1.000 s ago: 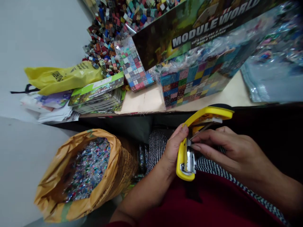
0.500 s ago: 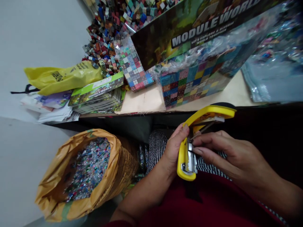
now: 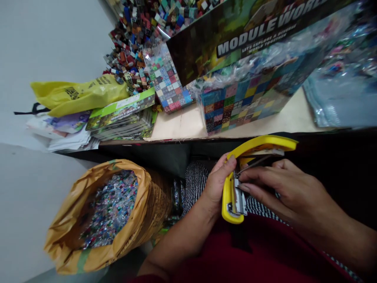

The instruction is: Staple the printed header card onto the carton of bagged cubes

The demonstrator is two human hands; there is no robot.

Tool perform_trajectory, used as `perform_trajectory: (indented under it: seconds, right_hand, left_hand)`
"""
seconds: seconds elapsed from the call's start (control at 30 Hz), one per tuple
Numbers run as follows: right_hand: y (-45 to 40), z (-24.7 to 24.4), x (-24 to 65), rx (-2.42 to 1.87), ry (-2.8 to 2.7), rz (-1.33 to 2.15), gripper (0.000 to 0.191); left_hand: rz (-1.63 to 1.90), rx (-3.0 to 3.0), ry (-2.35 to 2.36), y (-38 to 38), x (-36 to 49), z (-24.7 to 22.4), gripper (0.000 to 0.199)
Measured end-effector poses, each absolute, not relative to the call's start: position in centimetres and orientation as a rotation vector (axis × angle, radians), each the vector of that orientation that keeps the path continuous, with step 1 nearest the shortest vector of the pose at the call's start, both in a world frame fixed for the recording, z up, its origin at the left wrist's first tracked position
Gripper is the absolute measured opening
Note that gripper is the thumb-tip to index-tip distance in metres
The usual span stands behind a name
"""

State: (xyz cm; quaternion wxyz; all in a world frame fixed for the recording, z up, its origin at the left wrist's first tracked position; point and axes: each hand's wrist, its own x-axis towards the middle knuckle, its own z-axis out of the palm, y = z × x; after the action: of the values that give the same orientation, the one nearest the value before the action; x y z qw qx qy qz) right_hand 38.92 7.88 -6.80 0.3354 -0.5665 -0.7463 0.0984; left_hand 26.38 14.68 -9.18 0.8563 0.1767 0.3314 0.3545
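Observation:
A yellow stapler is opened wide over my lap, its upper arm swung away from the metal magazine. My left hand wraps round it near the hinge, thumb on top. Close against the magazine, my right hand has thumb and forefinger pinched at the staple channel. What sits between those fingertips is too small to make out, perhaps only the edge of the metal part. A thin rod runs from the channel up to the upper arm.
Ahead is a table bearing a clear bag of patterned cubes with a printed header card, a stack of booklets, a yellow bag and a heap of small cubes. A brown sack of small shiny packets stands at left.
The stapler's upper arm has shifted slightly to the right and down in view. Both hands keep the same hold, and the view has moved a little.

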Motion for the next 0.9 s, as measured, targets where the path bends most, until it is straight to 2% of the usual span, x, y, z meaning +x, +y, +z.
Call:
perform_trajectory:
  seconds: [0.17, 0.33, 0.63, 0.9]
  right_hand:
    - [8.11, -6.64, 38.73, -1.503, -1.950, 0.110, 0.016]
    - [7.99, -6.13, 38.58, -1.493, -1.912, 0.196, 0.021]
    - [7.42, -6.54, 38.70, -1.504, -1.859, 0.371, 0.020]
    - [7.77, -6.16, 38.73, -1.487, -1.946, 0.203, 0.021]
  left_hand:
    - [0.749, 0.354, 0.771, 14.60, 26.32, -9.21, 0.034]
    - [0.742, 0.375, 0.743, 14.62, 26.26, -9.19, 0.030]
    - [0.722, 0.379, 0.699, 14.71, 26.20, -9.08, 0.045]
    - [0.735, 0.400, 0.673, 14.89, 26.22, -9.45, 0.047]
